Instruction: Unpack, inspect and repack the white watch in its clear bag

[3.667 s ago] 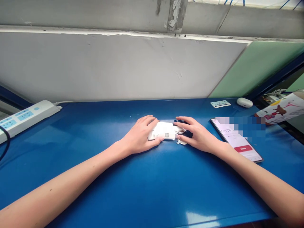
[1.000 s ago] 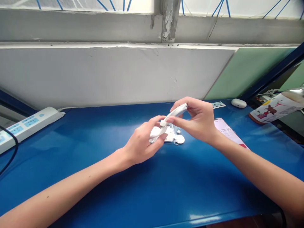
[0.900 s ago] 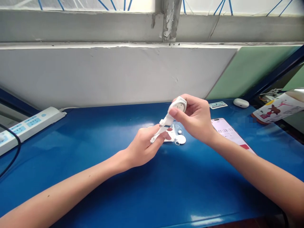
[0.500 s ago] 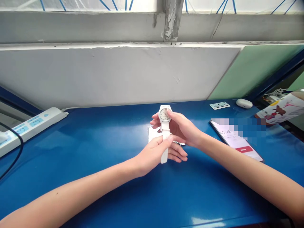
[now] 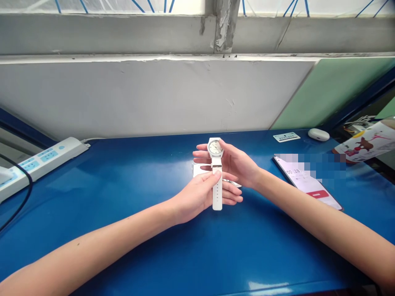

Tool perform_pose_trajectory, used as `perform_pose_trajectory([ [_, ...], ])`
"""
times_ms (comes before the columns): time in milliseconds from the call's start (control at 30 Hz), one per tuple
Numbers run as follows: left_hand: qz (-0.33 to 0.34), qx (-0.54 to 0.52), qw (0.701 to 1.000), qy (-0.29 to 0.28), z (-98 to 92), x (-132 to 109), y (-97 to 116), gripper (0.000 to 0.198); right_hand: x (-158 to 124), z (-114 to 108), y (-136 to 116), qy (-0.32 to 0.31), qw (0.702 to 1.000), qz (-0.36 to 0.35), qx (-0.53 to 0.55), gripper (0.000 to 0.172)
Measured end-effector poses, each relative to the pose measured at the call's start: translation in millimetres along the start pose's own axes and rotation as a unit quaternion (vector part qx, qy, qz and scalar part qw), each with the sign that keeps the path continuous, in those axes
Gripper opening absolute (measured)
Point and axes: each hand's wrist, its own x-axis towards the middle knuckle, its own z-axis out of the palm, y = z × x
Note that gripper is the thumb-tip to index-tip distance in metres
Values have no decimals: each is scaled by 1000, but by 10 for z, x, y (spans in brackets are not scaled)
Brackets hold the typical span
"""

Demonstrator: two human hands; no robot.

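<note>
A white wristwatch (image 5: 217, 197) with a round face hangs between my two hands, dial at the top and strap pointing down toward me. My left hand (image 5: 199, 191) pinches the strap, thumb in front and fingers behind it. Round the watch case curls my right hand (image 5: 236, 162), its thumb at the right edge of the dial and its fingers behind. Beneath the hands lies a white flat item (image 5: 199, 169) with a clear, shiny edge; most of it is hidden, so its kind cannot be told.
On the blue table (image 5: 138, 255), a white power strip (image 5: 43, 164) with a black cable lies at left. At right are a phone (image 5: 308, 181) with a lit screen, a small card (image 5: 286, 137), a white earbud case (image 5: 319, 134) and a printed container (image 5: 367, 142). A wall closes the back.
The watch has turned slightly, so the strap now hangs straighter and shows its holes. My right thumb has shifted from over the dial to its edge, and the right fingers have spread a little.
</note>
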Motion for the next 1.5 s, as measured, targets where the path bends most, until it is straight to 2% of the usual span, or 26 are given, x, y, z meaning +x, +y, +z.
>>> perform_pose_trajectory([
  [133, -21, 4, 1000, -7, 5, -3, -17, 34, -1, -24, 19, -30, 999, 11, 8, 41],
  [233, -29, 10, 999, 16, 12, -5, -39, 32, -9, -23, 15, -39, 999, 17, 3, 41],
  [333, -38, 12, 999, 29, 24, -11, -48, 34, -22, -3, 0, -35, 999, 15, -11, 37],
  [567, -36, 14, 999, 16, 17, -13, -36, 34, -16, -2, -28, -20, 1000, 8, -1, 37],
  [767, -35, 16, 998, 47, -9, 0, -32, 27, -9, -9, -45, 11, 1000, 11, -3, 43],
  [933, -44, 28, 998, 46, -3, -7, -13, 30, -14, -6, -39, -3, 999, 17, -50, 30],
  [1067, -54, 21, 998, 38, 10, -15, -3, 30, -14, -20, -28, -21, 998, 45, -47, 41],
  [1200, -64, 13, 997, 47, 19, -15, -2, 30, -9, -28, -18, -32, 999, 37, -19, 55],
  [1500, -79, 23, 993, 87, 25, -5, 25, 32, 3, 24, -18, 23, 1000, 18, 12, 54],
])
